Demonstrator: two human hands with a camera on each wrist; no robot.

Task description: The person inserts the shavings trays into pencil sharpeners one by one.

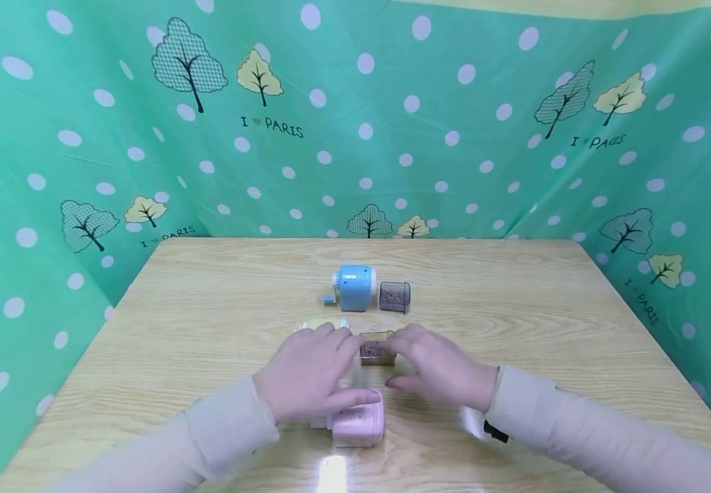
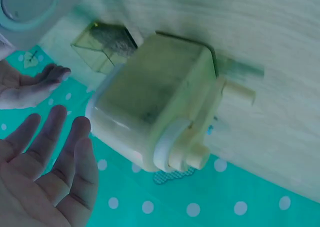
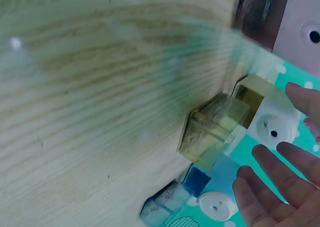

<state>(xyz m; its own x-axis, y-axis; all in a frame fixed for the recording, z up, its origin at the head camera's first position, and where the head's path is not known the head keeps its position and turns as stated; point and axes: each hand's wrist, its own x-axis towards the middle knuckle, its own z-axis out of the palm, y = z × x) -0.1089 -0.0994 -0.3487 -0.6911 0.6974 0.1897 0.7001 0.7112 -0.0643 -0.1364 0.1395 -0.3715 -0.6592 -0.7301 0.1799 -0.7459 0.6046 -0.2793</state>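
Observation:
A yellow crank pencil sharpener [image 2: 150, 102] stands on the table, its crank on the left side. Just right of it lies a see-through drawer [image 1: 377, 353] holding dark shavings. My left hand [image 1: 315, 370] hovers between the yellow sharpener and a pink sharpener [image 1: 358, 424] nearer to me, fingers loosely spread with nothing in them. Over the right end of the drawer, my right hand [image 1: 438, 366] has its fingers loosely extended and apart from it in the right wrist view. The pink sharpener's dark drawer [image 3: 260, 17] sits in its body.
Farther back stands a blue sharpener [image 1: 356, 287] with its own shavings drawer [image 1: 395, 296] lying to its right. A green dotted cloth [image 1: 355, 123] hangs behind the wooden table [image 1: 515, 308] and along both sides.

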